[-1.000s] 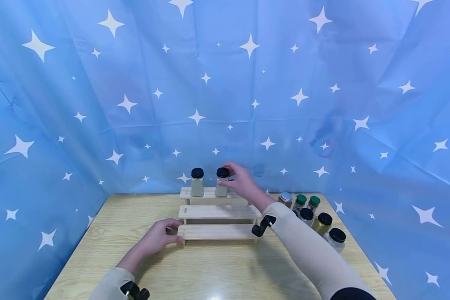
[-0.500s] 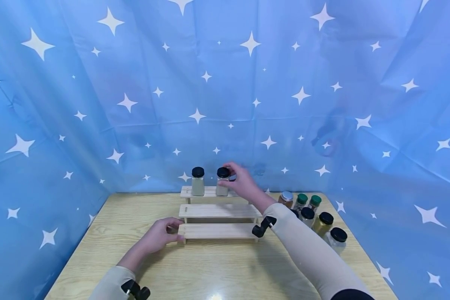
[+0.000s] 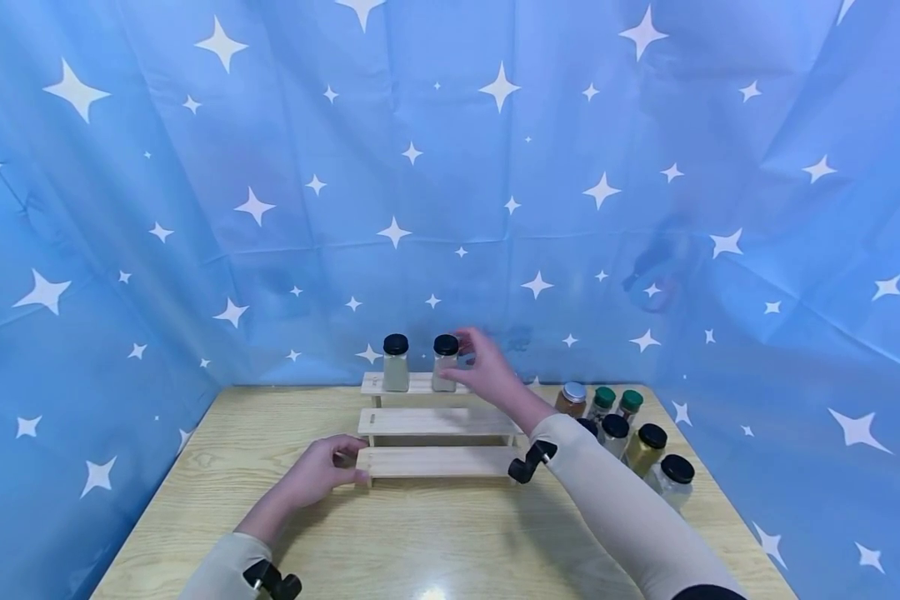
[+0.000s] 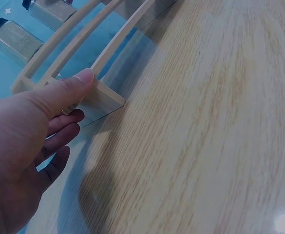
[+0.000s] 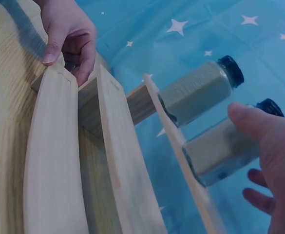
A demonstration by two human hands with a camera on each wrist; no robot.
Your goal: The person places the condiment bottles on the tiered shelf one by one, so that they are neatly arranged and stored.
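Since the earlier frame, your right hand is easing slightly back from the square clear-glass jar with black lid and pale powder; jar and rack are staying put.

At left, your left hand is pinching the end of the lowest step of the three-tier pale wooden rack, thumb on the board, fingers curling by the end support. On the top step, a matching black-lidded glass jar is standing upright near the left end; the first jar is standing upright to its right, a gap between. Around that one, your right hand is holding thumb and fingers loosely apart, gripping nothing; whether the thumb is touching glass, I cannot tell. Farther right, a brown-filled glass jar with silver lid is standing among green- and black-lidded ones on the pale wood-grain table.

Risk, as judged: the top step is looking narrow, so a snagging thumb could be tipping the jar off or into its neighbour. Likewise, a tug from your left hand could be rocking both.
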